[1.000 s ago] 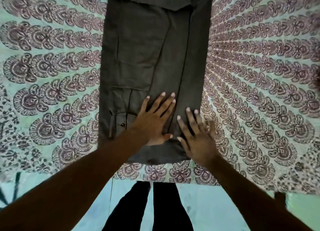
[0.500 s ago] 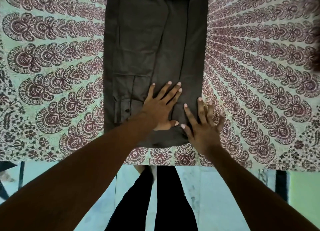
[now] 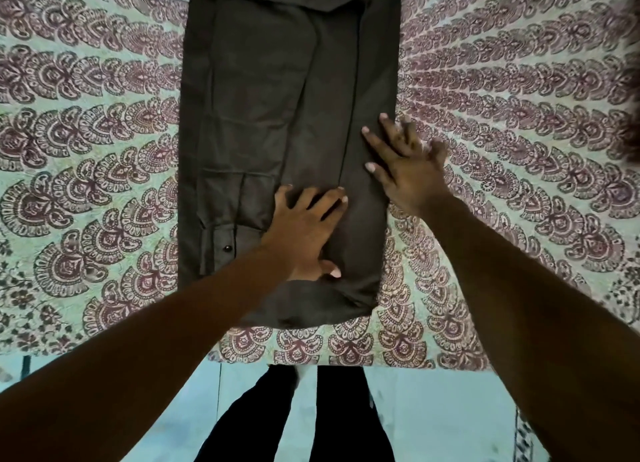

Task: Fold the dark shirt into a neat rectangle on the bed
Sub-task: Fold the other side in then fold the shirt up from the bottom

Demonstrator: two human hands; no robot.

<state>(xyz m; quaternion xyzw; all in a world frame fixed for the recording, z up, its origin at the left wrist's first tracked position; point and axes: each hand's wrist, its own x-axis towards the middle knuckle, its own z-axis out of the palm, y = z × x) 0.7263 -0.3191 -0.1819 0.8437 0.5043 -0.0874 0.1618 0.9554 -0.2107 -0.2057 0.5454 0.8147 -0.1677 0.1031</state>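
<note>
The dark shirt [image 3: 263, 108] lies flat on the bed as a long narrow strip, its sides folded in, running from the near edge away from me. A buttoned cuff shows at its lower left. My left hand [image 3: 304, 233] presses flat on the near part of the shirt, fingers spread. My right hand [image 3: 405, 163] lies flat with straight fingers along the shirt's right edge, partly on the bedsheet; it is a little blurred.
The bed is covered by a pale green sheet [image 3: 86, 170] with maroon paisley print. Its near edge runs across the lower part of the view. Below it are a light floor [image 3: 433, 409] and my dark-trousered legs [image 3: 311, 416].
My right hand has slid up along the shirt's right edge, away from me. My left hand has stayed pressing on the near part of the shirt.
</note>
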